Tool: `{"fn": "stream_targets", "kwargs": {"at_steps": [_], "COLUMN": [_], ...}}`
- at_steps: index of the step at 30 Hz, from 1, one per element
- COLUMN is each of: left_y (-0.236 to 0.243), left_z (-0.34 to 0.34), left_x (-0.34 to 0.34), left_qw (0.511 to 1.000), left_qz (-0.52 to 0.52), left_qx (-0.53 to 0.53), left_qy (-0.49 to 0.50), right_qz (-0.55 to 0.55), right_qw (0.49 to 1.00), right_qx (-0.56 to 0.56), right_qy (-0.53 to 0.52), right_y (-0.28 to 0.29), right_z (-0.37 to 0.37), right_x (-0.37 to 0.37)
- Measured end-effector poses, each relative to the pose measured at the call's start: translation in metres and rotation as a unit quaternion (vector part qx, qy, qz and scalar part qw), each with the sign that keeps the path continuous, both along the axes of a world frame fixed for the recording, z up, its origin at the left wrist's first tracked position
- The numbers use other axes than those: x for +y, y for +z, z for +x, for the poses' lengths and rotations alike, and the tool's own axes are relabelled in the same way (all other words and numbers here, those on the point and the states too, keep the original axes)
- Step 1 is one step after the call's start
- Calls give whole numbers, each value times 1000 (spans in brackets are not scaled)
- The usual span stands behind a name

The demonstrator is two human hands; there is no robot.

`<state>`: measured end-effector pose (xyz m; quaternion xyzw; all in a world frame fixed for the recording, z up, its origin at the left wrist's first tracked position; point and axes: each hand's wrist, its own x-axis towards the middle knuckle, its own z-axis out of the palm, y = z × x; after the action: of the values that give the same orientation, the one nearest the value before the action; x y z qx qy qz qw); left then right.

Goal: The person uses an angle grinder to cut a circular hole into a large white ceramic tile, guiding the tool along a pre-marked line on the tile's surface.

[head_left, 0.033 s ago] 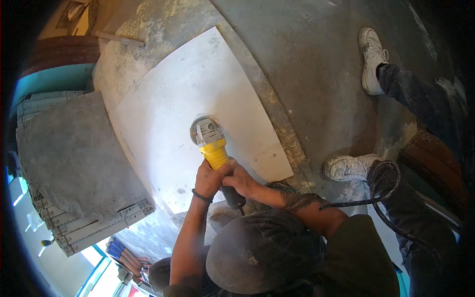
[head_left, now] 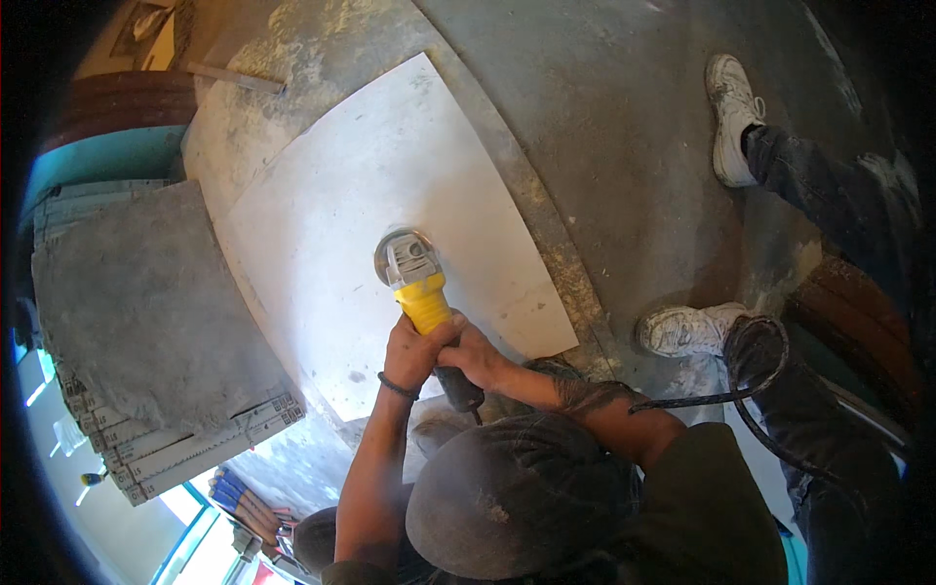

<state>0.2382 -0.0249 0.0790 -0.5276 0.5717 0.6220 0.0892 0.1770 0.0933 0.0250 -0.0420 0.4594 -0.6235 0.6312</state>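
My left hand [head_left: 414, 351] and my right hand [head_left: 468, 346] are closed together on a yellow, grey and black angle grinder [head_left: 421, 300], the left around its yellow body and the right just beside it toward the black rear end. Its round disc guard [head_left: 388, 244] is over a large white slab [head_left: 322, 185], toward the middle; whether the disc touches it I cannot tell. The slab lies on a larger, worn grey-beige board [head_left: 263, 68]. A dark band is around my left wrist. A power cord [head_left: 702, 398] loops out to the right.
At left stands a stack of boxes [head_left: 195, 453] under a dusty grey sheet [head_left: 146, 292]. A narrow strip [head_left: 239, 78] lies at upper left. A person's white shoes [head_left: 733, 132] and dark trouser legs are at right. Blue-handled tools [head_left: 239, 497] sit at lower left.
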Motion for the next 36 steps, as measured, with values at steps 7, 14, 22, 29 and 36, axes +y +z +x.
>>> {"fn": "stream_targets", "kwargs": {"at_steps": [7, 14, 22, 29, 36], "left_y": [-9, -13, -7, 7, -5], "left_z": [8, 9, 7, 15, 26], "left_x": [-2, -2, -3, 7, -6], "left_qw": [1000, 1000, 1000, 997, 995], "left_qz": [-5, -1, -1, -59, -61], "left_qx": [-6, 1, -12, -19, -35], "left_qy": [-11, -10, -3, -54, -69], "right_qz": [11, 5, 8, -22, -35], "right_qw": [999, 1000, 999, 999, 992], "right_qx": [23, -4, 20, -20, -106], "right_qy": [22, 0, 46, 12, -53], "right_y": [4, 5, 0, 4, 5], "right_z": [-4, -5, -5, 15, 31], "right_x": [-1, -1, -2, 9, -2]}}
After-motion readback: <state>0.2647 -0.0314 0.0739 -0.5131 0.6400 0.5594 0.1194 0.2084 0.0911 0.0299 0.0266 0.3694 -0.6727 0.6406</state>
